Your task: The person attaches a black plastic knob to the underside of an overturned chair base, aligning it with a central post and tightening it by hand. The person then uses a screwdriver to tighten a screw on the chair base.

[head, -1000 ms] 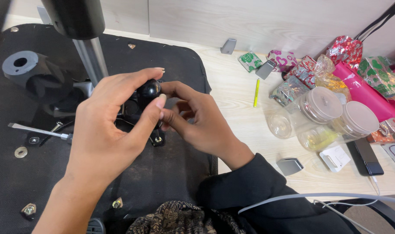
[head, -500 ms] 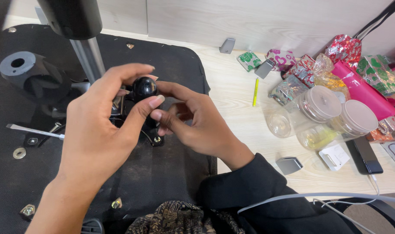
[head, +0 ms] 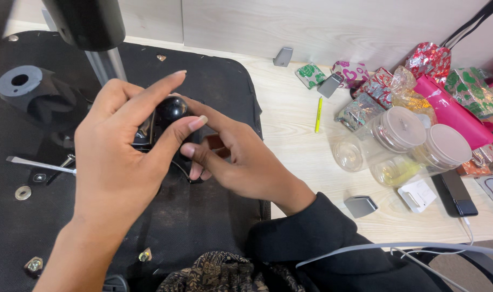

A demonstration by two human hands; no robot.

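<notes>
So there's a round glossy black knob [head: 171, 108] sitting on top of a dark fitting on the upturned black seat base [head: 214, 81], and both hands are right on it. The left hand [head: 122, 162] curls over it from the near side, thumb tip pressed to the knob's right flank and fingers spread up and over the top, so it looks like a loose pinch around the knob rather than a tight fist. The right hand [head: 241, 162] comes in from the right, index finger stretched to the knob, the other fingers tucked below it; can't really tell if it's gripping anything. Left of the grip there's a thin metal rod [head: 41, 165] lying flat, plus a washer [head: 23, 192] a bit further down. Up and left of the hands, a grey metal column [head: 108, 65] rises with a black cylinder [head: 19, 84] well off to the side. Way off to the right on the pale wooden table [head: 295, 140]: a yellow pen [head: 318, 114], clear plastic jars [head: 398, 140] and shiny wrapped sweets [head: 365, 86].
</notes>
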